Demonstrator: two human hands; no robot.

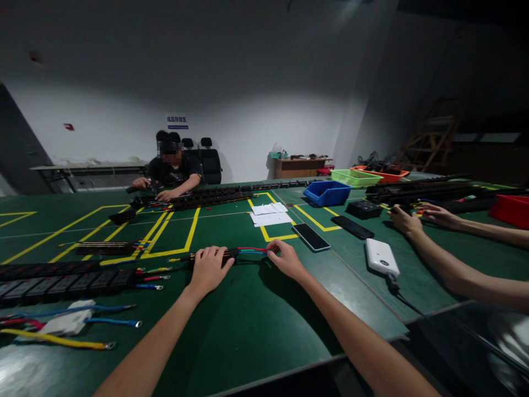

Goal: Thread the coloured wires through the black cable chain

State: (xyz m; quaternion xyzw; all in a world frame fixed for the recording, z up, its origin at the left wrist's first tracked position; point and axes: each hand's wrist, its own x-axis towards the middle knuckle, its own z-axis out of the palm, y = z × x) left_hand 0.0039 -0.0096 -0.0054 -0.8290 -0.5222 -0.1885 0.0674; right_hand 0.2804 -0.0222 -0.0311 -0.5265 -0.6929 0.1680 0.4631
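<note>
My left hand (210, 270) is closed over a dark, narrow bar-shaped part (233, 253) lying on the green table. A short yellow-green wire (175, 259) sticks out of that part on the left. From its right end run red and blue wires (252, 250), stretched toward my right hand (286, 259). The thumb and fingertips of my right hand pinch the far ends of these wires; the ends themselves are hidden. Left of my hands lie black socket strips (61, 286) with coloured leads, and a bundle of thin bars (108, 247).
A phone (312, 237), white papers (270, 215) and a blue bin (327, 193) lie beyond my right hand. Farther right are a white power bank (382, 257) and a co-worker's hands (407, 220). Across the table another person (173, 171) handles wired parts. Ring-ended cables (115, 322) lie front left.
</note>
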